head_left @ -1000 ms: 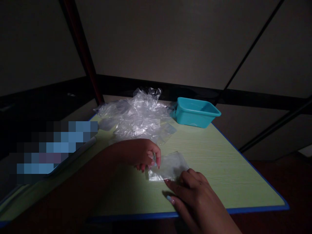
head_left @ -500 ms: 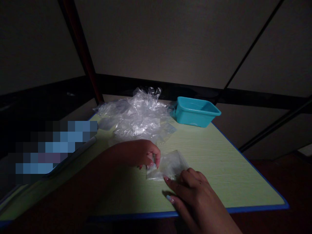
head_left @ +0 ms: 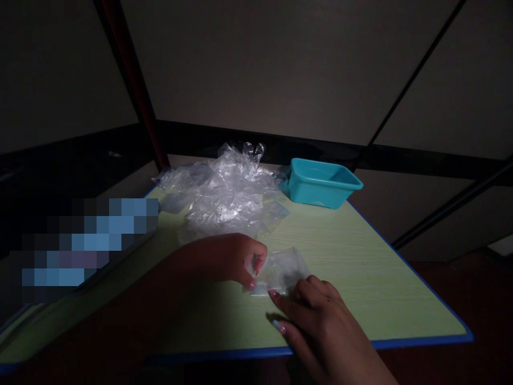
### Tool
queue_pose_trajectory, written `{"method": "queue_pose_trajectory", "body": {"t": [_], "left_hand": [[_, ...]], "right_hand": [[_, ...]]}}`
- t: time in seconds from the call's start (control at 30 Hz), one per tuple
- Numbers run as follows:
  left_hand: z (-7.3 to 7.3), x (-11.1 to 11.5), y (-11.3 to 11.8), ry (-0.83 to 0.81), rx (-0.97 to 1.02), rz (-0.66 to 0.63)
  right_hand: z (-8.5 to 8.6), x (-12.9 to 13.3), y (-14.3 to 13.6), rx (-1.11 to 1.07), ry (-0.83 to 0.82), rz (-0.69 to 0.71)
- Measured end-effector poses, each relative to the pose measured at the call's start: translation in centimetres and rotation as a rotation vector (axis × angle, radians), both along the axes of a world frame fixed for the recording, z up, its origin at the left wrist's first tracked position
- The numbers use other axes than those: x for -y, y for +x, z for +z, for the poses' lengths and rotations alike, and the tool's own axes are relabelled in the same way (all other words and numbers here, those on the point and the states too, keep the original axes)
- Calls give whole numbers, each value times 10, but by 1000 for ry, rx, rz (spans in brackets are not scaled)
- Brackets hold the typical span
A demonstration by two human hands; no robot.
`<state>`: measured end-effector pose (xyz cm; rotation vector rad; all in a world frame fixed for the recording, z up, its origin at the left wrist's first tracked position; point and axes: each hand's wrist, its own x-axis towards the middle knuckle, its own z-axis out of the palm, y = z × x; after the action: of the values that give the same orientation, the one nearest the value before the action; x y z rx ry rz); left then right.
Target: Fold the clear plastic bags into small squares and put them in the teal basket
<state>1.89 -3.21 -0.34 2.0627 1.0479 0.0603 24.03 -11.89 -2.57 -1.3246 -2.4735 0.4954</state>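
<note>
A clear plastic bag (head_left: 282, 267), folded into a flat rectangle, lies on the table near its front. At its left end my left hand (head_left: 240, 261) curls its fingers over the film, the thumb low by the near left corner. A fold of the film shows between thumb and fingers. From the right, my right hand (head_left: 324, 321) rests its index fingertip on the bag's near edge. Its thumb is spread away over the tabletop, while the other fingers bend at the bag's right side.
Behind my left hand a loose heap of crumpled clear plastic bags (head_left: 228, 187) covers the back of the table. A turquoise plastic basket (head_left: 316, 192) stands at the back right. The light green table (head_left: 360, 289) has a blue edge. A blurred-out flat object (head_left: 92, 243) is at the left.
My left thumb has moved to the bag's near left corner, and the fingers have drawn up and rounded. The bag's left end is lifted or folded slightly. My right hand stays in place.
</note>
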Motion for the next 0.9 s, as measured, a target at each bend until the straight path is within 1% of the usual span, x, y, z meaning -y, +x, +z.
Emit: {"method": "queue_pose_trajectory", "body": {"t": [0.1, 0.23, 0.4, 0.47, 0.53, 0.6, 0.8, 0.87, 0.9], "left_hand": [[-2, -1, -2, 1, 20, -26], [-3, -3, -3, -26, 58, -25], [-1, -4, -4, -85, 137, 14], [1, -4, -5, -138, 167, 37], [2, -4, -5, -201, 153, 51], [2, -3, -5, -224, 107, 61], [-3, -3, -5, -190, 10, 72], [-2, -3, -5, -142, -7, 79], [-1, -2, -5, -90, -16, 71]], "right_hand": [[-1, -1, 0, -10, 10, -4], [-3, -1, 1, -26, 32, 2], [-1, -1, 1, -29, 29, 6], [0, -1, 1, -32, 33, 4], [-1, -1, 1, -37, 40, 1], [-2, 0, 1, -42, 43, -4], [-2, 0, 2, -41, 38, -2], [-1, 0, 1, -36, 34, -8], [-1, -1, 1, -37, 35, -12]]}}
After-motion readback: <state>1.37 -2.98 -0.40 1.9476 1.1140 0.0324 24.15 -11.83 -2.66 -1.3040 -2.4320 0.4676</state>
